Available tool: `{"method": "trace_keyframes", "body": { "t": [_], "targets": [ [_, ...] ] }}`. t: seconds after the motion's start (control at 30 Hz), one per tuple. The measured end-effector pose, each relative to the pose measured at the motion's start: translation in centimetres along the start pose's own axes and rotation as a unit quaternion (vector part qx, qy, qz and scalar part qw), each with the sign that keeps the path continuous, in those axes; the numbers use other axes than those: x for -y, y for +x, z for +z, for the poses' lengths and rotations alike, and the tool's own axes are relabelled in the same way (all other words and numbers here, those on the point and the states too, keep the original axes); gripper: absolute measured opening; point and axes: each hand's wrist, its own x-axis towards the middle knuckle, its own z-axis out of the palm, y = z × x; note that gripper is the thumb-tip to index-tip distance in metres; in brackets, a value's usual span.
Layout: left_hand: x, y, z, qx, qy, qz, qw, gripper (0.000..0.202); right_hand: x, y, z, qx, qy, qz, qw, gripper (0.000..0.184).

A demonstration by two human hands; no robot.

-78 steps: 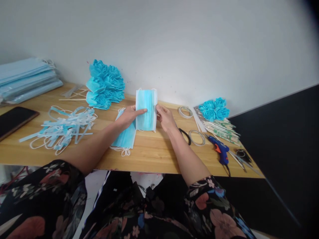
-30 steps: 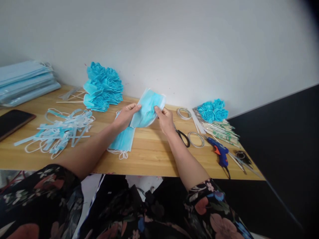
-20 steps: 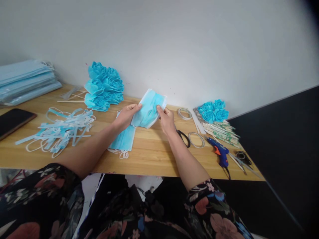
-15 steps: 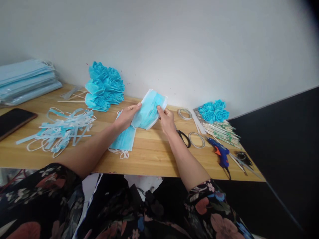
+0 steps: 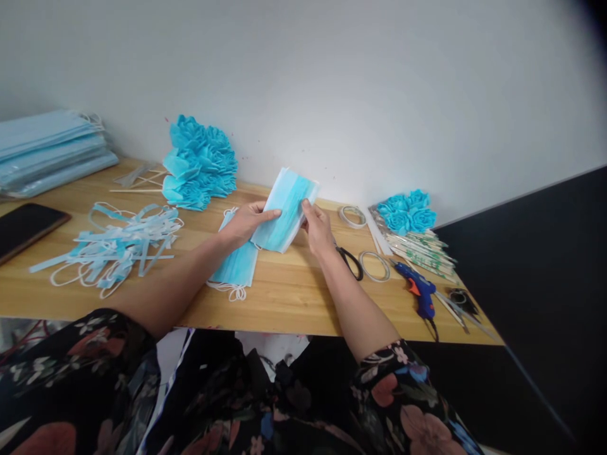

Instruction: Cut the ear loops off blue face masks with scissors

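I hold a light blue face mask (image 5: 286, 208) above the wooden table (image 5: 284, 297), tilted with its far end to the right. My left hand (image 5: 246, 222) grips its left edge, thumb laid across the front. My right hand (image 5: 317, 226) pinches its right edge. Under my left hand lies a small pile of more blue masks (image 5: 237, 262) with white ear loops hanging toward me.
A heap of cut mask strips and ear loops (image 5: 111, 246) and a black phone (image 5: 26, 224) lie left. Mask stacks (image 5: 47, 151) sit far left. Blue mask flowers (image 5: 202, 161) lean on the wall. Scissors (image 5: 351, 259), tape rings (image 5: 374, 264), a blue glue gun (image 5: 420, 291), sticks with smaller flowers (image 5: 408, 212) lie right.
The mask stood upright and flat between my hands, then was turned and puffed open at a slant. Now it is flat again, tilted rightward and slightly lower.
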Motion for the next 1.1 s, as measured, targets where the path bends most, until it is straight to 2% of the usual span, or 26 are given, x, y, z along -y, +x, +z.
{"method": "trace_keyframes", "body": {
  "t": [0.1,0.47,0.7,0.9,1.1],
  "targets": [
    [-0.14,-0.02,0.20,-0.004,-0.010,0.001,1.000,0.047,-0.11,-0.02,0.05,0.012,-0.008,0.006,1.000,0.047],
    [0.11,0.14,-0.15,-0.055,-0.050,-0.007,0.997,0.042,-0.30,0.27,0.04,-0.032,-0.019,-0.006,0.999,0.039],
    [0.14,0.14,-0.17,-0.047,-0.044,0.011,0.998,0.042,-0.22,0.16,0.06,-0.028,-0.017,-0.003,0.999,0.041],
    [-0.20,-0.10,0.24,-0.024,-0.036,0.013,0.999,0.044,-0.27,-0.14,0.23,0.003,-0.035,-0.004,0.999,0.041],
    [-0.23,0.00,0.23,-0.031,0.008,0.005,0.999,0.045,-0.43,-0.02,0.16,-0.001,-0.022,0.005,1.000,0.048]
  ]
}}
